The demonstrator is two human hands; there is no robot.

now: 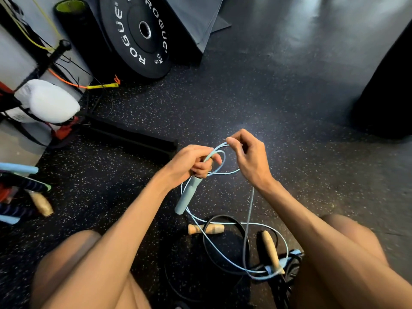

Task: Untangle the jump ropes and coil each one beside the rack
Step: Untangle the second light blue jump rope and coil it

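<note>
Crouching person, viewed from the head camera; two bare knees at the bottom edge.

Count:
- Two ropes in the tangle: one light blue rope (250, 206), one black rope (220, 216).
- Two wooden handles on the floor, one lying flat (206, 229), one tilted (270, 250) by the right knee.
- One blue handle (187, 195) held up off the floor. A second blue piece shows under the tilted wooden handle, partly hidden.

Grip:
- Left hand (191, 162) curls round the top of the blue handle, with loops of blue cord over its fingers.
- Right hand (249, 159) pinches the blue cord between thumb and forefinger, just beside the left hand.

Where: the blue rope hangs from both hands down to the speckled floor (289, 108) between the knees, where it crosses the black rope several times.

Around:
- One black weight plate (136, 36) leaning far left.
- One black foam roller (73, 16) with a green end beside it.
- Rack post (51, 56) and a long black foot bar (133, 139).
- White bag (49, 101).
- Orange-and-yellow cord (89, 86) trailing from the rack.
- More handles at the left edge, cut off.

Writing: "ROGUE" twice on the plate, white letters. A smaller mark below is too small to read.
</note>
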